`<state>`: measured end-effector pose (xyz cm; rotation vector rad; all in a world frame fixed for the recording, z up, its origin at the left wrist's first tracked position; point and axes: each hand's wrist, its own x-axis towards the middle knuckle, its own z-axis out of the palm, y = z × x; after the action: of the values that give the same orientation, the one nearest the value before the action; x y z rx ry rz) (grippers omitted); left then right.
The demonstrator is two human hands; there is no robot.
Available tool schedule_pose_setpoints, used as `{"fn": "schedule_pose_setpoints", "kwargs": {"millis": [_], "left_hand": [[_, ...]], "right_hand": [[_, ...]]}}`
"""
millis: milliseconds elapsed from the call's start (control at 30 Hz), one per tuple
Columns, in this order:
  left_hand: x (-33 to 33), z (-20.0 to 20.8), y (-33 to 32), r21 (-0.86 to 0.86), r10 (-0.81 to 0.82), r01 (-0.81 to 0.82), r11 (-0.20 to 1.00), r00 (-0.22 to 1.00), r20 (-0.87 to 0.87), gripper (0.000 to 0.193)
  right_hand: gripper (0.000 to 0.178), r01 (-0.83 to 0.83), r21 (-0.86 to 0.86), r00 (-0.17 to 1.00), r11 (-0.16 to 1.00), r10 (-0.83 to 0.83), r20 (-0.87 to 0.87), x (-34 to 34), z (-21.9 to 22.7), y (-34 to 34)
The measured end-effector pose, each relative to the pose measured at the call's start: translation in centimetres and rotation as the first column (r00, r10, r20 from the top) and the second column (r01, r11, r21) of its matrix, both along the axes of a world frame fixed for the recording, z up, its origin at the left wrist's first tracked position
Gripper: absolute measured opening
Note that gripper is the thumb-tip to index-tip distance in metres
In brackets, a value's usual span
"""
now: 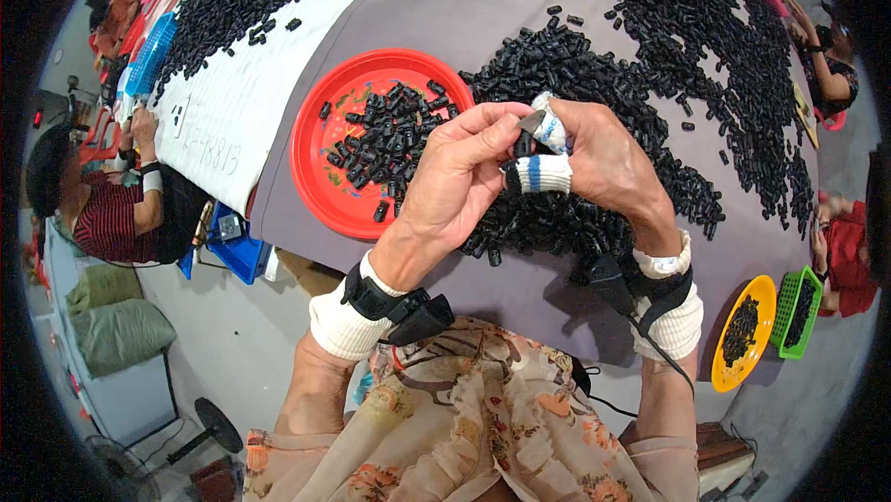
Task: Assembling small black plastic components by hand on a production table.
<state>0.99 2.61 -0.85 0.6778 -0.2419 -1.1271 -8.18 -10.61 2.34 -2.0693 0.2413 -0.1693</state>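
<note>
My left hand (455, 173) is closed, thumb and forefinger pinching a small black plastic piece (522, 144). My right hand (608, 154) meets it, closed on a small knife whose dark grey blade (532, 122) lies against the left fingertips. White wrapping with blue marks (554, 134) and a white band with blue stripes (543, 174) cover parts of the right fingers. Under both hands spreads a heap of small black cylindrical pieces (557, 61). Just left of the hands, a red round tray (311, 163) holds more of these pieces.
The grey-covered table (408, 15) carries a second large heap (668, 19) at the far right. A yellow plate (763, 316) and a green basket (789, 316) stand at right, both with black pieces. Co-workers (116, 210) sit at left and right. A cable (668, 363) hangs from my right wrist.
</note>
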Motion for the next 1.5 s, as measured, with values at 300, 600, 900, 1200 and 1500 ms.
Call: {"fn": "schedule_pose_setpoints", "kwargs": {"millis": [300, 600, 900, 1200, 1500], "left_hand": [[-0.1, 0.0, 0.1, 0.013, 0.019, -0.019, 1.000, 0.999, 0.048, 0.018], [-0.2, 0.0, 0.3, 0.009, 0.015, -0.016, 1.000, 0.998, 0.057, 0.018], [2.5, -0.4, 1.6, 0.043, 0.101, -0.109, 0.993, 0.982, 0.158, 0.017], [6.1, -2.1, 7.2, 0.267, 0.086, -0.573, 0.775, 0.513, 0.854, 0.030], [1.8, 9.6, 5.7, -0.486, 0.550, -0.262, 0.834, 0.319, 0.772, 0.066]], "right_hand": [[0.037, -0.034, -0.057, 0.999, 0.998, 0.035, 0.025, 0.0, -0.1, 0.1], [0.032, -0.041, -0.014, 0.999, 0.999, 0.041, 0.024, -0.3, -0.6, 0.7], [0.031, -0.057, 0.009, 0.998, 0.998, 0.057, -0.036, 0.9, -0.4, 0.8], [0.023, 0.136, 0.200, 0.981, 0.970, -0.103, -0.165, 0.3, 0.6, 1.5], [0.022, 0.262, 0.133, 0.965, 0.956, -0.256, -0.063, -0.5, 1.3, 1.2]]}}
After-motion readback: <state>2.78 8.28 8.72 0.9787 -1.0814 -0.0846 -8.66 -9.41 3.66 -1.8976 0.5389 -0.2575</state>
